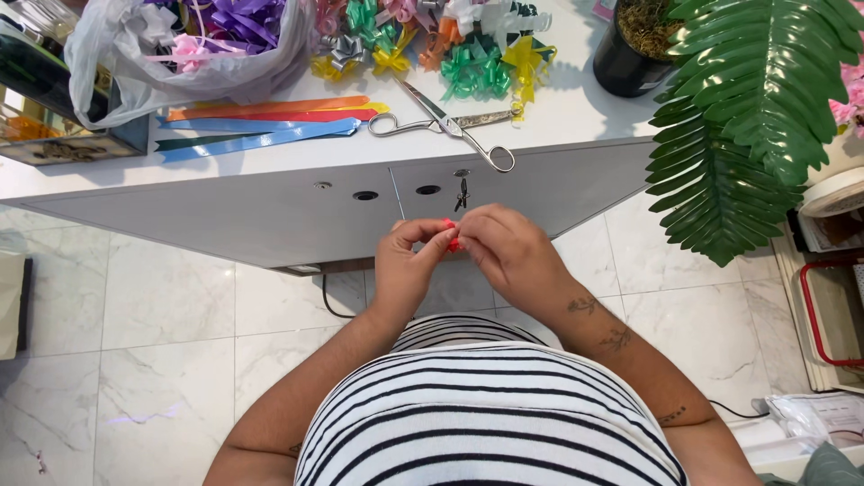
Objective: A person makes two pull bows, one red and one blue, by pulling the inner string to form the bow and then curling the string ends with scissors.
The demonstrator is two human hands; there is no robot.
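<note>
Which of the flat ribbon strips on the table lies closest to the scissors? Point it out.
The yellow strip: its right tip ends just beside the scissors handles. The orange, red, blue and dark green strips lie alongside or below it, their tips farther left.

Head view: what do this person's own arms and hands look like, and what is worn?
Both arms are bare, no sleeves reaching the forearms. The right forearm carries small dark leafy tattoos. The left hand and right hand show no gloves. A black-and-white striped top is worn.

- scissors (447,126): shiny metal
- ribbon strips (261,126): glossy, smooth plastic
- bag (117,63): thin, translucent plastic
- counter (576,108): smooth, matt white
- floor (162,342): polished marble-look tile
- shirt (486,414): striped cloth
</note>
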